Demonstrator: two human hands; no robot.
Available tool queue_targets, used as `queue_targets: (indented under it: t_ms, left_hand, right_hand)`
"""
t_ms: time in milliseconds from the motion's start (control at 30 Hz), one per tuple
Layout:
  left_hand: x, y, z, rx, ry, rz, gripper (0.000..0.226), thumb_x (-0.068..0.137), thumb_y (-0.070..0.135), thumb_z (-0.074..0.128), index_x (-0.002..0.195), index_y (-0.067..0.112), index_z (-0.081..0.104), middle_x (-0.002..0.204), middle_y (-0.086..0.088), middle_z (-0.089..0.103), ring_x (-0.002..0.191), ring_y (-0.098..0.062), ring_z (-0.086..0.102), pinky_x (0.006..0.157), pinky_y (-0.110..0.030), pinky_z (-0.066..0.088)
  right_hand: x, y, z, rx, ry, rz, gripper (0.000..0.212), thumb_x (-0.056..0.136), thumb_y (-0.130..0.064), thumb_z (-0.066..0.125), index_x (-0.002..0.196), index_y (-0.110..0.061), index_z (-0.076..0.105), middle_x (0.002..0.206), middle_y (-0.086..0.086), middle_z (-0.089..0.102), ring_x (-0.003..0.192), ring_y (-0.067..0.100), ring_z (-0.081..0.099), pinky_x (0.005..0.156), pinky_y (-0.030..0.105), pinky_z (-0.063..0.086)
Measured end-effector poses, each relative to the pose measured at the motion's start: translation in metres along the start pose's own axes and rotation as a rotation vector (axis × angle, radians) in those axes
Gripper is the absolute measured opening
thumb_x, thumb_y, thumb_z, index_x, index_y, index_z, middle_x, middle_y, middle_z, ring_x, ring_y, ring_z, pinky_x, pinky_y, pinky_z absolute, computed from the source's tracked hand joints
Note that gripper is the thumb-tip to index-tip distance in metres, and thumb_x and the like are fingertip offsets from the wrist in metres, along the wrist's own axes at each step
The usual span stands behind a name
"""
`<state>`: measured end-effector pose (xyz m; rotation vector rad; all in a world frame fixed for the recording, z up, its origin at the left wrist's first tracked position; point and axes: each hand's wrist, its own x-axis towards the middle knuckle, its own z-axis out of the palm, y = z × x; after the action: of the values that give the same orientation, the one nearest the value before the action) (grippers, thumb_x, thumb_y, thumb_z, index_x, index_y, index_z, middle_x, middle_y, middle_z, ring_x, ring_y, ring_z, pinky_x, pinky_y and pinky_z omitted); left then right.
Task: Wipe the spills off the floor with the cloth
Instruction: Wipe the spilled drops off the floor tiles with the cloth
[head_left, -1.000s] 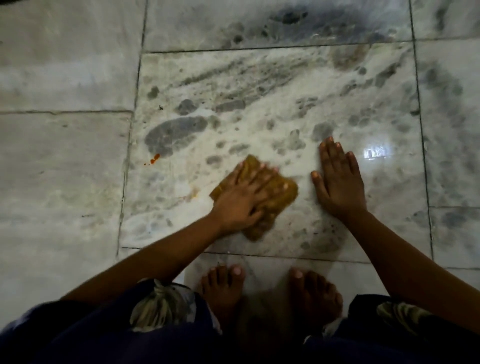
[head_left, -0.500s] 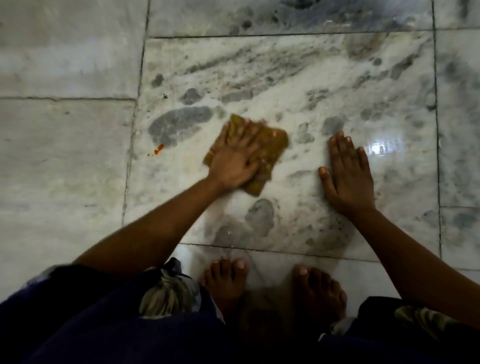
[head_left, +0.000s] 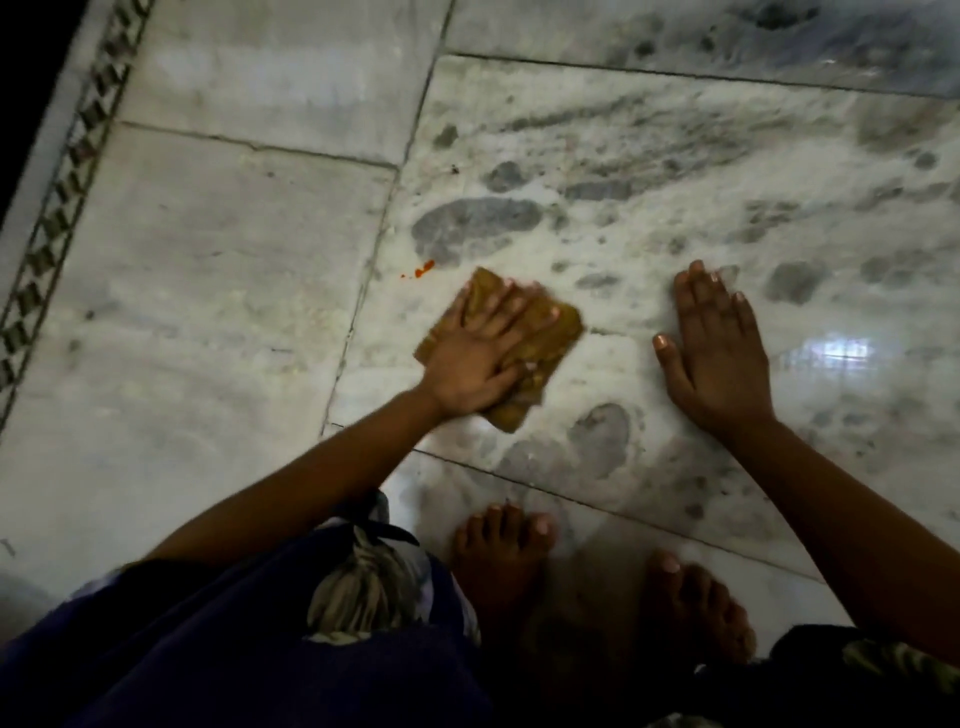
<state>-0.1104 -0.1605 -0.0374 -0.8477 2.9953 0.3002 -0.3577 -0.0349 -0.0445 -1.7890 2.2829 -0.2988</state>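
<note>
A folded mustard-yellow cloth (head_left: 551, 343) lies flat on the grey-white marble floor (head_left: 623, 208). My left hand (head_left: 475, 356) presses down on it with fingers spread and straight. A small orange-red spill (head_left: 422, 268) with a few tiny drops sits on the tile just beyond the cloth's far left corner, not touched by it. My right hand (head_left: 719, 353) rests flat on the floor to the right of the cloth, fingers straight, holding nothing.
My two bare feet (head_left: 504, 551) stand on the tile nearest me, between my knees in dark blue fabric (head_left: 234, 639). A patterned inlay border (head_left: 62, 202) runs along the far left edge of the floor. A light reflects at the right (head_left: 836, 351).
My left hand has slid the cloth left, closer to the orange-red spill. The view has shifted and tilted, showing the border at left. My right hand stays planted.
</note>
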Motion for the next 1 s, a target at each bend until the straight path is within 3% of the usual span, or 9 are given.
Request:
queue_targets:
  t_ms: [133, 267, 400, 533, 667, 733, 800, 867, 1000]
  left_hand:
    - [-0.06, 0.03, 0.004, -0.089, -0.047, 0.034, 0.057, 0.094, 0.046, 0.025, 0.147, 0.023, 0.023, 0.155, -0.001, 0.019, 0.145, -0.021, 0.01, 0.115, -0.047, 0.001]
    - [-0.092, -0.014, 0.001, -0.095, 0.049, -0.166, 0.058, 0.095, 0.054, 0.017, 0.149, 0.033, 0.012, 0.157, 0.01, 0.004, 0.146, -0.018, 0.001, 0.115, -0.045, 0.004]
    - [-0.044, -0.051, -0.011, -0.11, 0.12, -0.413, 0.061, 0.089, 0.048, 0.032, 0.145, 0.024, 0.031, 0.154, -0.011, 0.022, 0.143, -0.03, 0.014, 0.115, -0.046, 0.007]
    - [-0.013, -0.037, -0.014, -0.172, 0.086, -0.376, 0.06, 0.09, 0.046, 0.029, 0.145, 0.022, 0.032, 0.153, -0.005, 0.028, 0.144, -0.024, 0.017, 0.115, -0.041, -0.003]
    - [-0.065, -0.029, -0.01, -0.212, 0.088, -0.285, 0.055, 0.092, 0.038, 0.033, 0.143, 0.017, 0.036, 0.15, -0.004, 0.034, 0.143, -0.019, 0.019, 0.117, -0.043, 0.004]
    - [-0.078, -0.04, -0.013, -0.245, 0.161, -0.336, 0.054, 0.092, 0.037, 0.033, 0.141, 0.017, 0.037, 0.148, -0.007, 0.037, 0.141, -0.019, 0.02, 0.116, -0.038, 0.005]
    - [-0.061, -0.056, -0.018, -0.339, 0.257, -0.514, 0.055, 0.092, 0.039, 0.032, 0.141, 0.016, 0.035, 0.147, -0.01, 0.039, 0.139, -0.017, 0.022, 0.115, -0.029, 0.005]
    - [-0.027, -0.074, -0.025, -0.379, 0.29, -0.651, 0.061, 0.09, 0.045, 0.028, 0.142, 0.013, 0.036, 0.147, -0.01, 0.039, 0.14, -0.021, 0.023, 0.114, -0.029, 0.009]
    - [0.045, -0.087, -0.033, -0.21, 0.146, -0.6, 0.07, 0.084, 0.056, 0.02, 0.144, 0.023, 0.033, 0.153, -0.003, 0.031, 0.143, -0.025, 0.019, 0.116, -0.04, 0.006]
  right_hand:
    - [0.009, -0.007, 0.001, 0.007, 0.041, 0.055, 0.067, 0.093, -0.043, 0.021, 0.149, -0.006, 0.02, 0.156, 0.014, 0.017, 0.144, 0.024, 0.015, 0.116, 0.035, 0.004]
    - [0.026, -0.017, 0.002, -0.002, 0.028, 0.036, 0.067, 0.094, -0.044, 0.018, 0.149, -0.007, 0.015, 0.157, 0.013, 0.013, 0.145, 0.023, 0.011, 0.116, 0.037, 0.003]
    - [0.03, -0.021, 0.011, -0.029, -0.006, 0.016, 0.068, 0.094, -0.046, 0.017, 0.149, -0.007, 0.016, 0.157, 0.012, 0.013, 0.145, 0.022, 0.011, 0.116, 0.038, 0.002]
    - [0.03, -0.02, 0.01, -0.031, -0.012, 0.019, 0.068, 0.093, -0.045, 0.017, 0.149, -0.006, 0.019, 0.156, 0.012, 0.016, 0.144, 0.023, 0.015, 0.116, 0.04, 0.005]
    - [0.03, -0.019, 0.009, -0.026, 0.013, 0.019, 0.066, 0.094, -0.043, 0.019, 0.148, -0.006, 0.023, 0.155, 0.012, 0.021, 0.143, 0.023, 0.019, 0.116, 0.039, 0.006]
    - [0.029, -0.019, 0.01, -0.033, 0.014, 0.018, 0.065, 0.094, -0.042, 0.02, 0.148, -0.007, 0.023, 0.155, 0.012, 0.021, 0.143, 0.022, 0.019, 0.116, 0.038, 0.006]
    - [0.03, -0.019, 0.01, -0.031, 0.016, 0.018, 0.064, 0.094, -0.042, 0.021, 0.148, -0.007, 0.022, 0.155, 0.012, 0.021, 0.144, 0.022, 0.018, 0.117, 0.038, 0.006]
    - [0.03, -0.019, 0.01, -0.025, 0.019, 0.018, 0.064, 0.094, -0.041, 0.022, 0.148, -0.007, 0.023, 0.155, 0.012, 0.022, 0.143, 0.022, 0.019, 0.116, 0.037, 0.006]
    - [0.031, -0.02, 0.009, -0.022, 0.024, 0.017, 0.064, 0.093, -0.04, 0.023, 0.147, -0.006, 0.025, 0.154, 0.012, 0.023, 0.143, 0.023, 0.021, 0.116, 0.038, 0.007]
